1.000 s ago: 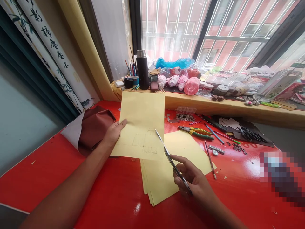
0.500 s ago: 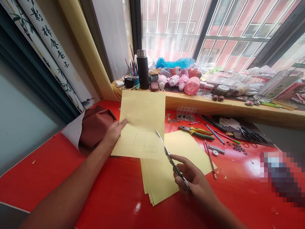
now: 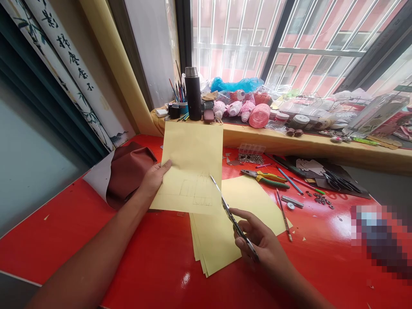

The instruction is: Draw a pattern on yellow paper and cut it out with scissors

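Observation:
My left hand [image 3: 157,175] pinches the left edge of a pale yellow sheet of paper [image 3: 193,150], thumb on the front face and fingers hidden behind. Faint pencil lines and boxes are drawn on the sheet's lower half. In my right hand [image 3: 254,236] is a pair of scissors [image 3: 236,225], gripped by the handles and seen nearly edge-on. Its blade tip points up and left, overlapping the sheet's lower right part; whether the blades touch the paper I cannot tell. Under the held sheet, more yellow sheets [image 3: 215,253] lie fanned on the red table [image 3: 154,266].
Right of the sheets lie pliers [image 3: 265,178], a pencil [image 3: 284,216], a metal rod [image 3: 292,201] and small rings [image 3: 322,199]. A roll of brown leather-like material [image 3: 128,171] rests at left. Along the windowsill stand a black thermos [image 3: 193,96] and crowded craft supplies.
Almost nothing differs. The held sheet has shifted very slightly, and both hands keep their places and grips.

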{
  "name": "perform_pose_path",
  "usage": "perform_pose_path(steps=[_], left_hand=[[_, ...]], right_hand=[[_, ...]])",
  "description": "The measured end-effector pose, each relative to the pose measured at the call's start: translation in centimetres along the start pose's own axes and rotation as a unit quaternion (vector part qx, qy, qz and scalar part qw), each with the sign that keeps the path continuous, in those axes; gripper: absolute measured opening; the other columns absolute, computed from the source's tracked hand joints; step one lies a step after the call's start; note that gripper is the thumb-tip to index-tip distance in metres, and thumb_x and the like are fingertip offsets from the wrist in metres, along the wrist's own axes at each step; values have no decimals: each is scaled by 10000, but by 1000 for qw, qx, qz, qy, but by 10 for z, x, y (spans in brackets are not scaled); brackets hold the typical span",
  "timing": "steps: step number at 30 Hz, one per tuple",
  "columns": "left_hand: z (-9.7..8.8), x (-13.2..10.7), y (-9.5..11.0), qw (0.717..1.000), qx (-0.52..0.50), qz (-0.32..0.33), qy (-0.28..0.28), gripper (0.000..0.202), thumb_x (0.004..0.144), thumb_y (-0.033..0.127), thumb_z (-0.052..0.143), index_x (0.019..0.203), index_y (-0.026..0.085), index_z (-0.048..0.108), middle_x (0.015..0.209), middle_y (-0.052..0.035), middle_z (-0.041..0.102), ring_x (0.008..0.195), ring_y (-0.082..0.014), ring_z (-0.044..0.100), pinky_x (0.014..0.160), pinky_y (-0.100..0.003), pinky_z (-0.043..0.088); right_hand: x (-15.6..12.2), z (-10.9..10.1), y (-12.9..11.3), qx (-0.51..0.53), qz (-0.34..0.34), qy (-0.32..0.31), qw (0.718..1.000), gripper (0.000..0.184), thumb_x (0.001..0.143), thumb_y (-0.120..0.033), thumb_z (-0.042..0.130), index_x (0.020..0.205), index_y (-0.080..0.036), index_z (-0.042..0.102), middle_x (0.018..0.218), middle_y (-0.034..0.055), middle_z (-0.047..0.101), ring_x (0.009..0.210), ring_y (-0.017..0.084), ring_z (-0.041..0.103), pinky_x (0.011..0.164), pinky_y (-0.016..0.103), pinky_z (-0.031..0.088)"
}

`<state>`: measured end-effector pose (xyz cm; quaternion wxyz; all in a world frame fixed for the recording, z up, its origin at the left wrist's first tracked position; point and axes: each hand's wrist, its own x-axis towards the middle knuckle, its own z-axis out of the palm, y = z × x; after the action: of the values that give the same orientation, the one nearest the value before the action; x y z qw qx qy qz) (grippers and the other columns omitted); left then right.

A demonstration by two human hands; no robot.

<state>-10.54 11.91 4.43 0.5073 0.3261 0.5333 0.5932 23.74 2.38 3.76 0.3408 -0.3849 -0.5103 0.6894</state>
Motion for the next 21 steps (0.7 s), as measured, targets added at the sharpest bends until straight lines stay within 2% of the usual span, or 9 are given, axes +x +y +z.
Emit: perform_pose_path(steps=[6,21], left_hand=[[0,-1,1,1000,-6,-3,-8,508,773,555,895,1050,150,764,1004,-131,836,933,-333,814,771,-386,679],[-9,4,3,999,-5,-22,-35,490,789,541,884,1064,152,770,971,-124,834,889,-324,814,733,-379,672]], right_hand=[[-1,1,-5,-3,4,-4,1000,661,889,-576,848,1424,-263,618,776,-63,557,402,52,413,427,234,350],[0,-3,5,-10,15,-21,1000,647,923,-533,829,1466,-258,610,802,-56,537,423,52,409,425,229,323]])
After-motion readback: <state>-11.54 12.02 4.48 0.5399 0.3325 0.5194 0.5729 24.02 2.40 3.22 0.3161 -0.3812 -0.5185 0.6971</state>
